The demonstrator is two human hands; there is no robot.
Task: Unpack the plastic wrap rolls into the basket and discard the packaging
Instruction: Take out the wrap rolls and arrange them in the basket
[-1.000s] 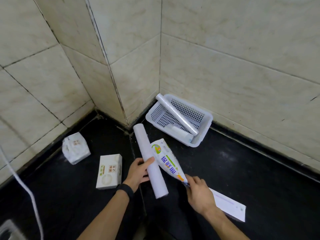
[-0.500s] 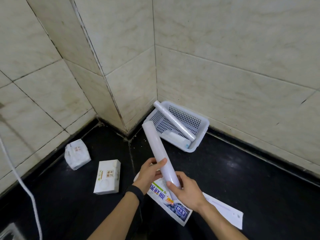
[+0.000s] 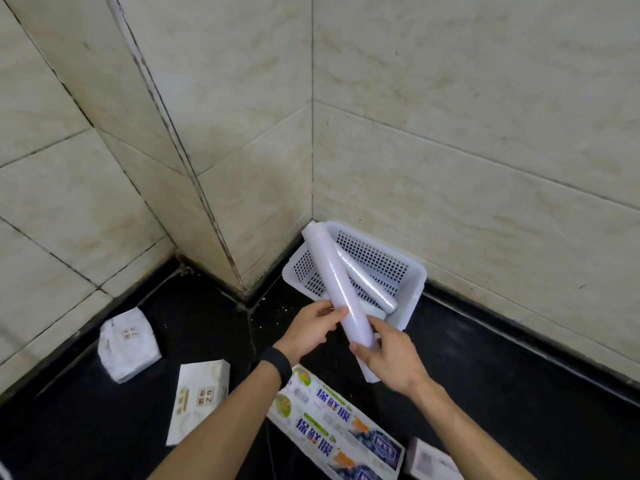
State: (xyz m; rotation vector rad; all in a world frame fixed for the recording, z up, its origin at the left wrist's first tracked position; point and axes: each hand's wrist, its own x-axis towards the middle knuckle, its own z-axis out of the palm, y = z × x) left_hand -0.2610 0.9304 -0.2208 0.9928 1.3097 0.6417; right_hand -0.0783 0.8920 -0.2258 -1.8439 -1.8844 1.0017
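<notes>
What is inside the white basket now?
One plastic wrap roll lies slanted inside the white basket. The roll held in both hands covers part of the basket floor, so anything beneath cannot be seen.

A tiled corner of a home utility space, probably a bathroom or kitchen, is shown from above. Beige marble-pattern wall tiles [image 3: 450,116] with dark, stained grout lines are seen meeting at a projecting corner and a recessed one. A glossy black floor [image 3: 502,393] is edged by a black skirting strip. Household goods are scattered on it: a white perforated plastic basket [image 3: 414,296], two soft tissue packs [image 3: 128,344] and printed cling-film packaging [image 3: 332,424].
</notes>
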